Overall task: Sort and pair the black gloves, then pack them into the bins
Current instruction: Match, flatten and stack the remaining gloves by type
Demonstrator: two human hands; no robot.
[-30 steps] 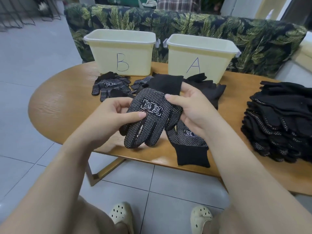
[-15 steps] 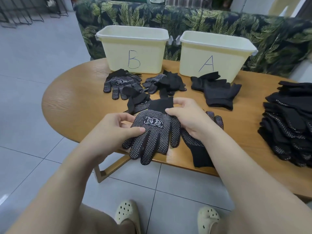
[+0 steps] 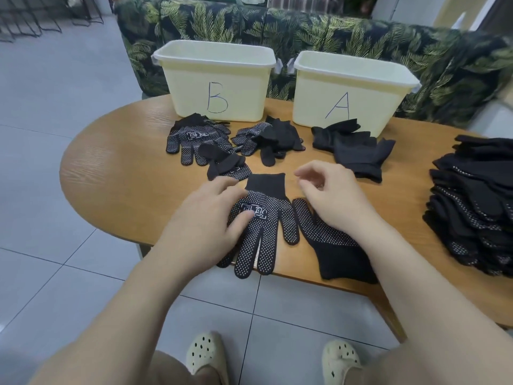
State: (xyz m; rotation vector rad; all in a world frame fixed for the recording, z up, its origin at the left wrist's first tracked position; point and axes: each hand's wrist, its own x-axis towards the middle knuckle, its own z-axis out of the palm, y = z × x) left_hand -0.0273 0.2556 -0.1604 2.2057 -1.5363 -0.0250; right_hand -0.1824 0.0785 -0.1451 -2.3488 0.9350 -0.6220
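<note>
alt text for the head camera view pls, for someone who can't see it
A person's left hand rests on a black white-dotted knit glove lying flat at the near edge of an oval wooden table, while the right hand hovers loosely curled over a second dotted glove. Behind sit pale yellow plastic bins B and A.

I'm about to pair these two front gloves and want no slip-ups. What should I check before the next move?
1. Dotted glove lies flat, dots up: ok.
2. Left hand rests on it: ok.
3. Second glove beside it points the opposite way: not ok.
4. Right hand holds nothing: ok.
5. Bin A and bin B upright, open: ok.
6. Room inside the bins: cannot tell.
</note>
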